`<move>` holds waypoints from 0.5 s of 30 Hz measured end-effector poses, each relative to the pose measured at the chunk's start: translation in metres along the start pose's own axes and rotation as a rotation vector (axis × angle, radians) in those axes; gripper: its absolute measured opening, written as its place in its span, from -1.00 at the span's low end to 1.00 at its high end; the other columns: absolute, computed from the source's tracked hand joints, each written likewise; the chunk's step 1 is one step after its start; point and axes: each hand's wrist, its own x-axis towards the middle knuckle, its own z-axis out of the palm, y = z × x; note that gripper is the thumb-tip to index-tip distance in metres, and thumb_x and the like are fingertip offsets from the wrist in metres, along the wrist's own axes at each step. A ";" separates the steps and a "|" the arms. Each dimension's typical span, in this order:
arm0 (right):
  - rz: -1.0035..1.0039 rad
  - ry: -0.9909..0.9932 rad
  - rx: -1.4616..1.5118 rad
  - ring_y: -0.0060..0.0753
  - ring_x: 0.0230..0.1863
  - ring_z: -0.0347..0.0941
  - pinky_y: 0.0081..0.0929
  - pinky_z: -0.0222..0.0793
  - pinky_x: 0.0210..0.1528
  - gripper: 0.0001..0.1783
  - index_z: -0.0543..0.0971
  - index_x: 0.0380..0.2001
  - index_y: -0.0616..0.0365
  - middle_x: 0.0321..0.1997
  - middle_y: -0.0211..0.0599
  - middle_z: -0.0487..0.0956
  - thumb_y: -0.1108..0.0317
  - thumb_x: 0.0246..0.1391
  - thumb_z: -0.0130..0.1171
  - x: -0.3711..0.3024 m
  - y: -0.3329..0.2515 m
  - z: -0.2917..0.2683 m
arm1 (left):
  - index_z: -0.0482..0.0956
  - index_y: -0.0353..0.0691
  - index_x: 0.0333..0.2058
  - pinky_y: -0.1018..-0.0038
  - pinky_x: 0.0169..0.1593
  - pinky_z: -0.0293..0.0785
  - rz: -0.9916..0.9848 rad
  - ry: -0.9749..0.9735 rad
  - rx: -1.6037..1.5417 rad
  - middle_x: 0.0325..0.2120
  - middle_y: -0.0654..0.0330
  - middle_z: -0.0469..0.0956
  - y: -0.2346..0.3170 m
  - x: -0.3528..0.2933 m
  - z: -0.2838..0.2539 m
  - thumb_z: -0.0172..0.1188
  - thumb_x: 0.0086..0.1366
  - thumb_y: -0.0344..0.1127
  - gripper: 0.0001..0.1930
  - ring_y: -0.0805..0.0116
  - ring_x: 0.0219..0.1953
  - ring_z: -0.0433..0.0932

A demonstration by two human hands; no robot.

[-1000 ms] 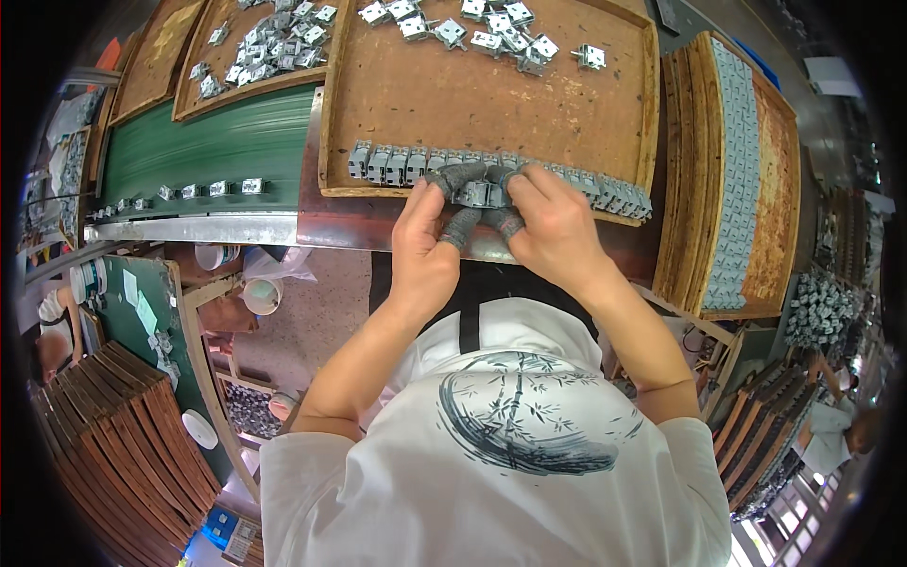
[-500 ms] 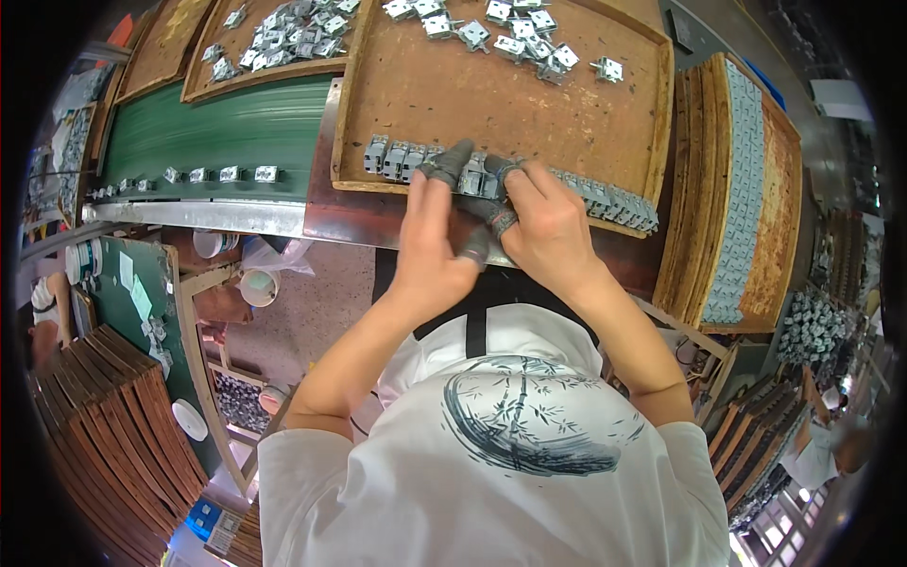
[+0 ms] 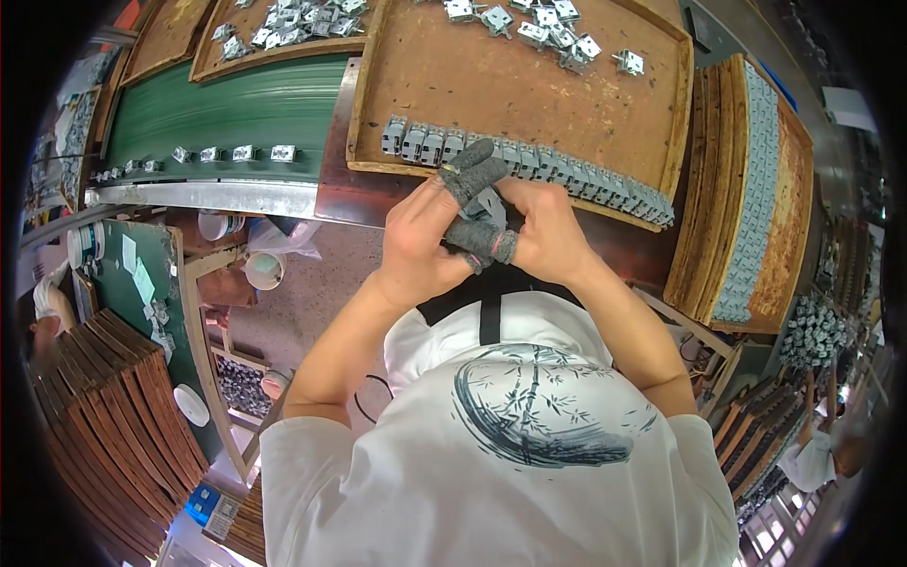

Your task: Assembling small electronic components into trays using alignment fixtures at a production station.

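Observation:
My left hand (image 3: 425,227) and my right hand (image 3: 543,222) meet just in front of the wooden tray (image 3: 567,113), near its front edge. Grey cloth covers several fingertips. Both are closed around a small silvery metal bracket (image 3: 487,206), partly hidden by the fingers. Just beyond them, a tight row of similar metal brackets (image 3: 529,161) stands along the tray's near side, slanting down to the right. More loose metal brackets (image 3: 557,38) lie scattered at the tray's far side.
A green conveyor belt (image 3: 227,113) on the left carries several spaced-out brackets (image 3: 244,153). Behind it sits another tray of heaped brackets (image 3: 302,24). Stacked wooden trays (image 3: 704,189) stand at the right, the top one holding packed rows. Another tray stack (image 3: 113,406) is at lower left.
Both hands have drawn back from the row toward my body and come together, with a metal bracket now visible between them. The view has shifted slightly.

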 end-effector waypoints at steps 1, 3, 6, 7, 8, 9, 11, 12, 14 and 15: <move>-0.033 0.010 -0.008 -0.42 -0.50 0.47 -0.43 0.39 -0.39 -0.56 0.59 -0.44 0.29 -0.53 -0.16 0.57 0.08 -0.13 0.42 0.001 -0.004 0.001 | 0.48 -0.27 0.12 0.30 -0.04 0.52 -0.017 -0.005 -0.032 -0.05 -0.03 0.56 0.001 0.000 -0.003 0.40 -0.14 -0.42 -0.29 0.02 -0.08 0.58; -0.069 0.019 -0.010 -0.38 -0.51 0.48 -0.42 0.40 -0.38 -0.56 0.59 -0.46 0.30 -0.53 -0.16 0.58 0.08 -0.14 0.42 0.003 -0.009 0.006 | 0.49 -0.26 0.12 0.31 -0.05 0.53 -0.035 -0.012 -0.059 -0.05 -0.01 0.57 0.000 -0.003 -0.009 0.41 -0.12 -0.41 -0.29 0.04 -0.08 0.58; -0.081 0.011 -0.105 -0.32 -0.46 0.52 -0.43 0.43 -0.32 -0.55 0.61 -0.36 0.30 -0.45 -0.12 0.61 0.09 -0.12 0.42 0.006 -0.012 0.013 | 0.44 -0.32 0.12 0.29 0.00 0.50 -0.118 -0.076 -0.160 -0.03 -0.03 0.53 -0.007 -0.011 -0.015 0.44 -0.09 -0.36 -0.29 0.02 -0.04 0.55; -0.123 -0.005 -0.036 -0.32 -0.42 0.53 -0.43 0.44 -0.28 -0.54 0.61 -0.30 0.30 -0.41 -0.11 0.62 0.11 -0.12 0.42 0.008 -0.014 0.016 | 0.40 -0.34 0.11 0.27 0.01 0.48 -0.124 -0.067 -0.166 -0.03 -0.05 0.48 -0.010 -0.014 -0.016 0.45 -0.08 -0.33 -0.27 -0.01 -0.05 0.53; -0.163 -0.018 0.032 -0.32 -0.39 0.54 -0.44 0.45 -0.24 -0.52 0.61 -0.23 0.30 -0.36 -0.10 0.64 0.12 -0.12 0.43 0.009 -0.014 0.019 | 0.36 -0.36 0.11 0.25 0.01 0.46 -0.130 -0.059 -0.175 -0.03 -0.07 0.44 -0.011 -0.017 -0.016 0.46 -0.07 -0.30 -0.25 -0.04 -0.05 0.50; -0.161 -0.014 0.036 -0.32 -0.39 0.54 -0.44 0.45 -0.24 -0.52 0.61 -0.23 0.30 -0.36 -0.10 0.64 0.12 -0.12 0.43 0.009 -0.012 0.018 | 0.36 -0.36 0.11 0.25 0.01 0.46 -0.130 -0.064 -0.175 -0.03 -0.07 0.44 -0.012 -0.019 -0.016 0.46 -0.07 -0.30 -0.25 -0.04 -0.05 0.50; -0.051 -0.187 0.116 -0.32 -0.33 0.55 -0.46 0.44 -0.19 -0.49 0.60 -0.16 0.28 -0.28 -0.09 0.65 0.15 -0.13 0.44 0.009 -0.005 0.013 | 0.30 -0.37 0.08 0.24 0.00 0.42 -0.222 -0.053 -0.296 -0.06 -0.07 0.36 -0.009 -0.021 -0.012 0.46 -0.08 -0.28 -0.25 -0.05 -0.09 0.44; -0.050 -0.181 0.118 -0.32 -0.33 0.55 -0.46 0.44 -0.19 -0.49 0.60 -0.16 0.28 -0.28 -0.09 0.65 0.15 -0.13 0.44 0.008 -0.001 0.011 | 0.30 -0.37 0.08 0.24 0.00 0.42 -0.220 -0.059 -0.297 -0.06 -0.07 0.36 -0.006 -0.021 -0.008 0.46 -0.08 -0.28 -0.25 -0.05 -0.09 0.44; -0.068 -0.267 0.183 -0.28 -0.38 0.54 -0.44 0.44 -0.22 -0.51 0.60 -0.18 0.26 -0.31 -0.10 0.65 0.16 -0.14 0.44 0.006 0.003 0.009 | 0.30 -0.36 0.05 0.26 -0.06 0.41 -0.263 0.026 -0.482 -0.10 -0.02 0.34 -0.001 -0.023 -0.002 0.43 -0.04 -0.30 -0.31 0.03 -0.15 0.42; -0.065 -0.260 0.186 -0.28 -0.38 0.54 -0.44 0.44 -0.22 -0.51 0.60 -0.18 0.26 -0.31 -0.10 0.65 0.16 -0.14 0.44 0.006 0.001 0.010 | 0.30 -0.36 0.05 0.26 -0.06 0.41 -0.263 0.019 -0.483 -0.10 -0.02 0.34 -0.001 -0.022 -0.002 0.43 -0.04 -0.30 -0.31 0.03 -0.15 0.42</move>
